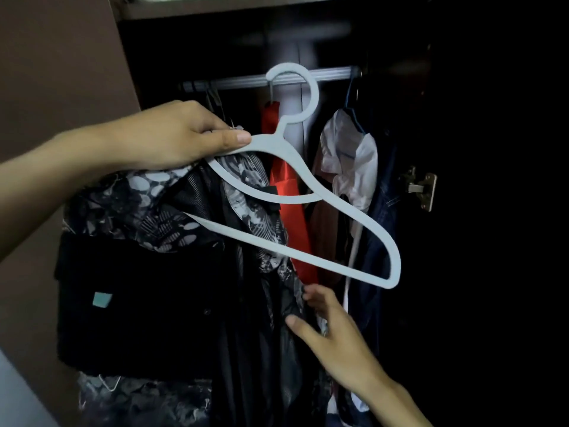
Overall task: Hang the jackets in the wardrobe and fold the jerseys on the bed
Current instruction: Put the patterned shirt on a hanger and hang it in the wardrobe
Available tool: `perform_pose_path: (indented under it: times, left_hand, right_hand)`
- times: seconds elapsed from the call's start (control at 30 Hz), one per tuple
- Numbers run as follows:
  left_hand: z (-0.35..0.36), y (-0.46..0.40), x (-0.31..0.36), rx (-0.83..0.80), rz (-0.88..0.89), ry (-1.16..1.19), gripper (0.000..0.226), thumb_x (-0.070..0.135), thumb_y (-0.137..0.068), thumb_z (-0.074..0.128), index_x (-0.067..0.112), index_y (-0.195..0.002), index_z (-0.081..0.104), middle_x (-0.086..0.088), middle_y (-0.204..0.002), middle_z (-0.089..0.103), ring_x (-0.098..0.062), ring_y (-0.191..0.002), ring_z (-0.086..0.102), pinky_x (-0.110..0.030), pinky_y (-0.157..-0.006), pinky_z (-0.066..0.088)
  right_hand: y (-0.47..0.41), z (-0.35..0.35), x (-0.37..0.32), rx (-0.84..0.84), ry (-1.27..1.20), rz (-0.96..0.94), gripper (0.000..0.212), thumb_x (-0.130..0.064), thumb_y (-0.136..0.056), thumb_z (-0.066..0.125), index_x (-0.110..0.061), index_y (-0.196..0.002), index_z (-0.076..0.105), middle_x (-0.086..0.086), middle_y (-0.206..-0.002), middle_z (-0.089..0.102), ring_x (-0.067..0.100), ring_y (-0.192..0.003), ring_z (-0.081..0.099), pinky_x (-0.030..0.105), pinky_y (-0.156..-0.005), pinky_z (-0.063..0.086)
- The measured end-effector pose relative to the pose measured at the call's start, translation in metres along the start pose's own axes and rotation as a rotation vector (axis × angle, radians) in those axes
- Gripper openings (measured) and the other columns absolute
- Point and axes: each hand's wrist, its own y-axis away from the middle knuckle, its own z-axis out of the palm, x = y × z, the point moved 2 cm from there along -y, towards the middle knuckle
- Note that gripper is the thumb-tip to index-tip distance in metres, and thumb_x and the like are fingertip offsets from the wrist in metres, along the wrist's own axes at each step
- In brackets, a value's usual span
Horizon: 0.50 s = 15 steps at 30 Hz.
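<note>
A pale grey plastic hanger [311, 192] is held tilted in front of the open wardrobe, its hook near the metal rail [246, 81]. My left hand [172, 137] grips the hanger's left shoulder together with the collar of a black jacket with a grey leaf pattern [160, 229], which droops below the hand. My right hand [332, 325] pinches the jacket's dark front edge lower down, thumb and fingers on the fabric.
On the rail hang a red garment [286, 192], a white and pink garment [351, 161] and a dark denim piece [375, 248]. The brown wardrobe side panel [61, 72] stands at left. A door hinge [423, 186] sits at right.
</note>
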Motion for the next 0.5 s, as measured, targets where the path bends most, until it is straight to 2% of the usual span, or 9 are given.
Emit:
perform_pose_path:
  times: [0.07, 0.1, 0.17, 0.23, 0.3, 0.4, 0.47, 0.5]
  left_hand:
    - [0.003, -0.003, 0.006, -0.006, 0.015, 0.005, 0.044, 0.062, -0.092, 0.046, 0.04, -0.061, 0.067, 0.014, -0.055, 0.062, 0.004, -0.051, 0.055, -0.013, -0.057, 0.042]
    - [0.004, -0.004, 0.006, -0.009, 0.023, 0.011, 0.042, 0.061, -0.093, 0.046, 0.044, -0.059, 0.066, 0.016, -0.052, 0.059, 0.005, -0.049, 0.053, -0.011, -0.055, 0.041]
    - [0.005, -0.005, 0.002, 0.0, 0.044, 0.03, 0.045, 0.067, -0.093, 0.045, 0.042, -0.062, 0.067, 0.01, -0.053, 0.059, 0.002, -0.049, 0.051, -0.014, -0.054, 0.042]
    - [0.007, -0.006, -0.004, 0.013, 0.063, 0.016, 0.066, 0.082, -0.088, 0.04, 0.024, -0.071, 0.069, -0.005, -0.059, 0.06, -0.004, -0.051, 0.048, -0.028, -0.059, 0.045]
    - [0.007, -0.006, -0.007, 0.019, 0.051, -0.01, 0.078, 0.087, -0.079, 0.035, 0.016, -0.073, 0.067, -0.011, -0.062, 0.057, -0.008, -0.052, 0.046, -0.033, -0.059, 0.045]
    - [0.005, -0.002, -0.011, 0.005, 0.032, 0.038, 0.074, 0.087, -0.078, 0.036, 0.022, -0.078, 0.071, -0.011, -0.064, 0.061, -0.012, -0.056, 0.051, -0.04, -0.066, 0.052]
    - [0.002, 0.003, -0.016, 0.001, 0.0, 0.055, 0.07, 0.086, -0.082, 0.039, 0.025, -0.079, 0.073, -0.013, -0.067, 0.065, -0.017, -0.06, 0.058, -0.046, -0.071, 0.054]
    - [0.0, 0.006, -0.019, -0.007, -0.022, 0.08, 0.067, 0.083, -0.086, 0.042, 0.026, -0.08, 0.075, -0.011, -0.069, 0.068, -0.019, -0.063, 0.064, -0.047, -0.074, 0.055]
  right_hand:
    - [-0.016, 0.003, -0.002, 0.025, 0.031, -0.066, 0.087, -0.064, -0.086, 0.068, -0.039, -0.157, 0.023, -0.026, -0.158, 0.029, -0.011, -0.145, 0.026, 0.023, -0.123, 0.025]
    - [-0.025, 0.001, -0.008, 0.046, 0.066, -0.101, 0.091, -0.066, -0.086, 0.067, -0.038, -0.159, 0.019, -0.026, -0.161, 0.024, -0.011, -0.148, 0.021, 0.021, -0.124, 0.02]
    - [-0.041, -0.001, -0.019, -0.01, 0.076, -0.127, 0.074, -0.066, -0.088, 0.065, -0.044, -0.15, 0.032, -0.025, -0.157, 0.036, -0.012, -0.144, 0.029, 0.022, -0.123, 0.023]
    - [-0.052, 0.004, -0.028, -0.142, 0.016, -0.087, 0.05, -0.056, -0.093, 0.066, -0.047, -0.137, 0.044, -0.024, -0.145, 0.053, -0.011, -0.134, 0.044, 0.026, -0.121, 0.032]
    - [-0.054, 0.016, -0.033, -0.196, -0.043, -0.112, 0.041, -0.045, -0.095, 0.066, -0.037, -0.135, 0.056, -0.017, -0.136, 0.064, -0.003, -0.129, 0.056, 0.03, -0.118, 0.038]
    - [-0.051, 0.023, -0.034, -0.265, -0.189, -0.098, 0.032, -0.018, -0.097, 0.07, -0.021, -0.129, 0.064, -0.012, -0.122, 0.071, -0.001, -0.117, 0.063, 0.02, -0.107, 0.046]
    - [-0.048, 0.009, -0.037, -0.269, -0.23, -0.061, 0.032, -0.012, -0.091, 0.076, -0.024, -0.12, 0.068, -0.018, -0.11, 0.075, -0.005, -0.108, 0.066, 0.015, -0.099, 0.048]
    - [-0.05, -0.001, -0.034, -0.273, -0.212, -0.059, 0.032, -0.015, -0.088, 0.081, -0.028, -0.115, 0.07, -0.023, -0.106, 0.075, -0.008, -0.106, 0.066, 0.013, -0.098, 0.048]
